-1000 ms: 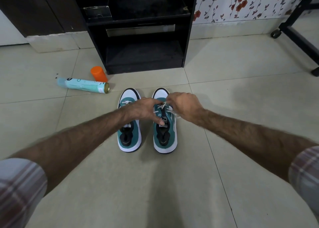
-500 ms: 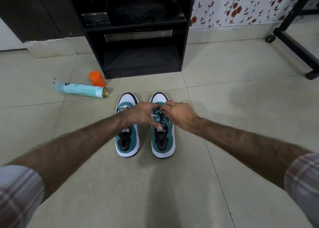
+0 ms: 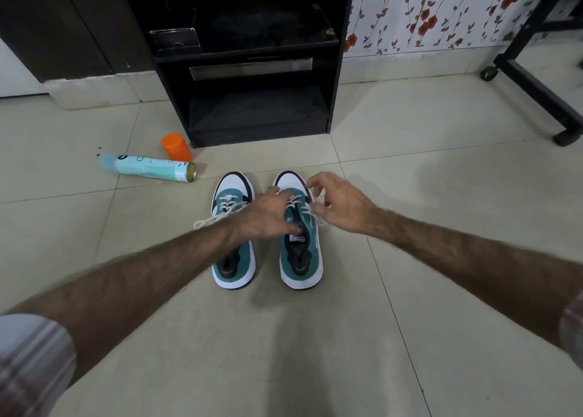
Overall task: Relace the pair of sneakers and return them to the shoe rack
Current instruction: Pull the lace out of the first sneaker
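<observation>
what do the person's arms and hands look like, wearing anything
Both forearms are bare and hairy. The left hand and right hand wear no gloves, and no rings or watch show. A rolled-up plaid sleeve in pale grey and pink checks shows at the left sleeve and the right sleeve.

1. The left sneaker [image 3: 232, 233] is teal with a white toe, white sole and dark collar. It stands upright on the tiled floor, toe toward the rack [image 3: 252, 69]. Its white lace [image 3: 220, 214] crosses the eyelets, and loose ends trail off to the left.
2. The right sneaker [image 3: 301, 243] matches it and stands just beside it, parallel, with a narrow gap between. A label shows on its tongue. Its white lace [image 3: 310, 214] lies loose over the upper and spills to the right.
3. The rack is a black open unit with dark shelves, standing against the wall beyond the toes, apart from both sneakers.
</observation>
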